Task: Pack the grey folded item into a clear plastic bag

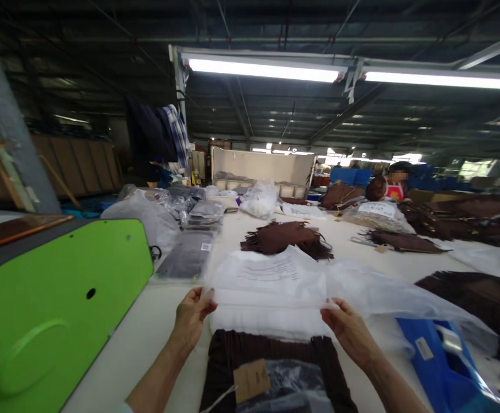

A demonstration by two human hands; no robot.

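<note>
My left hand [193, 315] pinches the left edge of a clear plastic bag [271, 275] with printed lines on it. At the bag's right edge, my right hand [344, 324] pinches the same plastic, so it is stretched between the two. White material shows at the near side of the bag. Closer to me lies a dark brown fringed bag [222, 367], partly cut off by the lower border. A brown card tag [251, 380] on a string and a small clear plastic packet [295, 378] rest on it.
A green machine panel [82, 298] stands at left. Packed grey items [185, 252] lie behind it. Another brown fringed piece [276, 236] sits farther back. A blue tape dispenser [434, 355] is at right, below loose plastic. A person [394, 183] is in the background.
</note>
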